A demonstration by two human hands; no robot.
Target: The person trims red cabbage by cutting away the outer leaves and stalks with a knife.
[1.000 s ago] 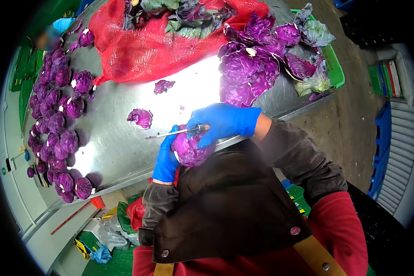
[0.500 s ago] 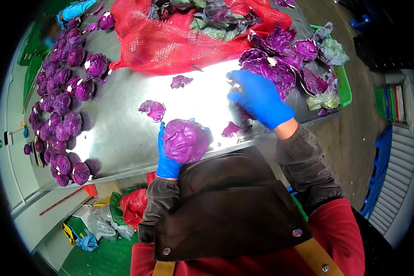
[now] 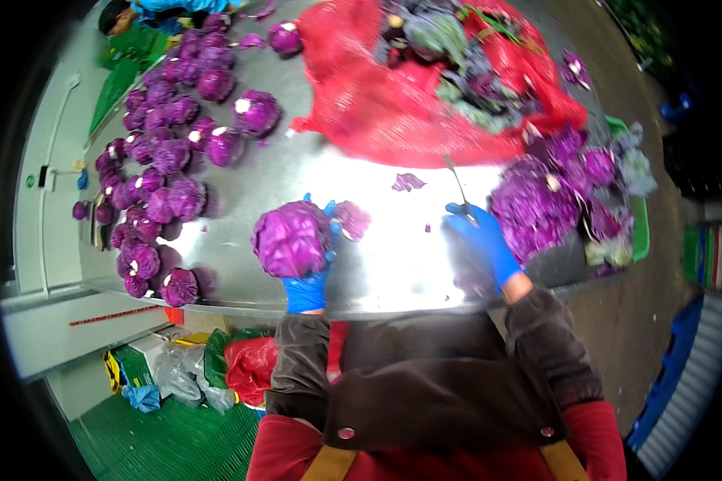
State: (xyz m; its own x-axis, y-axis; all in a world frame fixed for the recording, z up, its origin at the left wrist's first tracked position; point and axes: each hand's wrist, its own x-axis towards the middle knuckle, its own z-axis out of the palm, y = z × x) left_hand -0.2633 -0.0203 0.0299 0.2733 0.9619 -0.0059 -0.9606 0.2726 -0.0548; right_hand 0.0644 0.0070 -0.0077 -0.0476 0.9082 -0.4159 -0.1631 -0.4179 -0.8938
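Note:
A purple cabbage head [image 3: 290,239] rests in my left hand [image 3: 309,290], whose blue-gloved fingers wrap round its right side and underside near the table's front edge. My right hand [image 3: 488,240], also blue-gloved, is closed on a knife [image 3: 457,180] with a thin blade pointing away from me. Just right of that hand lies a heap of trimmed purple cabbage leaves [image 3: 533,204]. A loose leaf [image 3: 351,220] lies beside the held cabbage, and a smaller leaf scrap [image 3: 409,182] farther back.
Many cabbage heads [image 3: 168,156] cover the metal table's [image 3: 245,188] left side. A red mesh sack [image 3: 425,144] with dark outer leaves spreads across the back. A green crate [image 3: 640,228] stands beyond the right edge. Someone's blue sleeve [image 3: 168,6] shows at the far left.
My view has shifted left. The held cabbage has moved left over the table, and my right hand has drawn back from the leaf heap. The leaf scrap near the front edge is gone from there.

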